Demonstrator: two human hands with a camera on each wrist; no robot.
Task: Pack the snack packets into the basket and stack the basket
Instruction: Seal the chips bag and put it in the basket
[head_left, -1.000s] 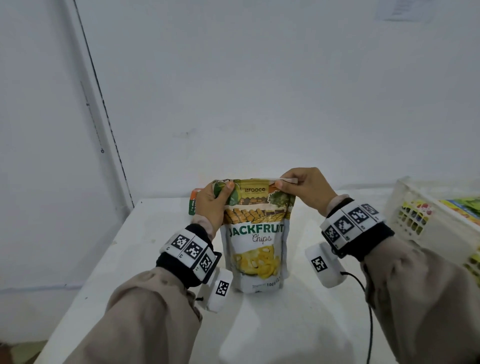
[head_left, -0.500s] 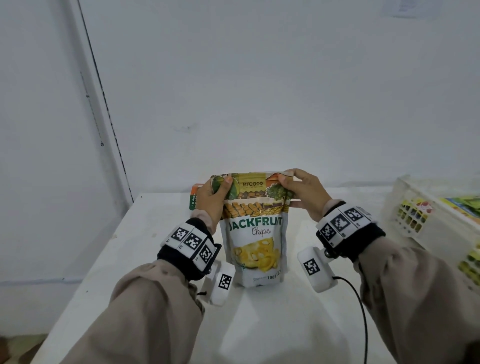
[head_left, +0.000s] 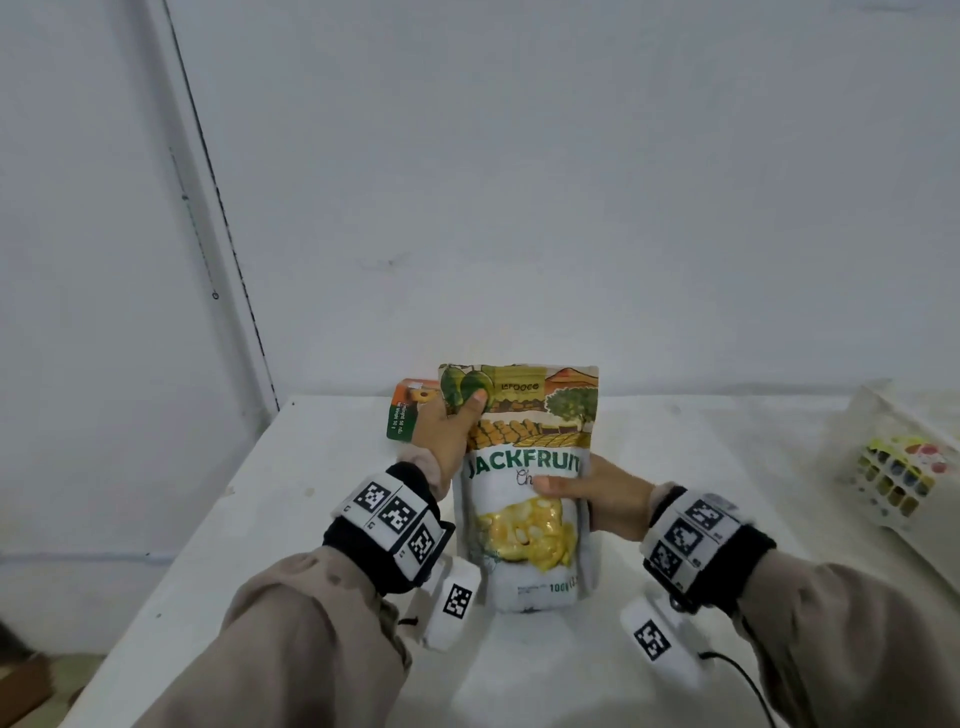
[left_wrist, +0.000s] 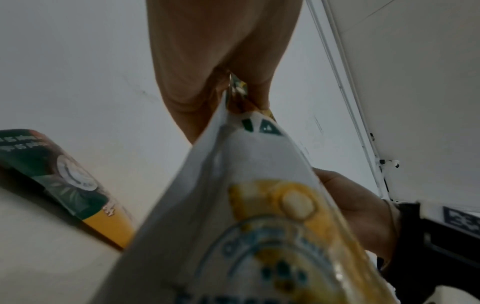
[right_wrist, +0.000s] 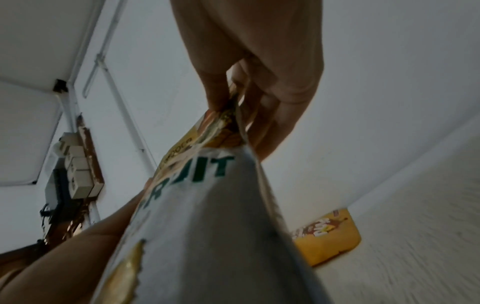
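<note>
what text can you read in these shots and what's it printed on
"JACKFRUIT" in green capitals: front of the chips pouch, held by the left hand and right hand.
"Ch...", script, half covered by the thumb: same pouch.
"100": pouch bottom.
Pouch brand box, green packet side print, basket packets: too small or blurred.

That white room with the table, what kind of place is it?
Probably a plain indoor workroom set up for packing snacks. There are bare white walls, a white table, a white plastic basket holding packets, and a white-and-yellow jackfruit chips pouch held in both hands.
</note>
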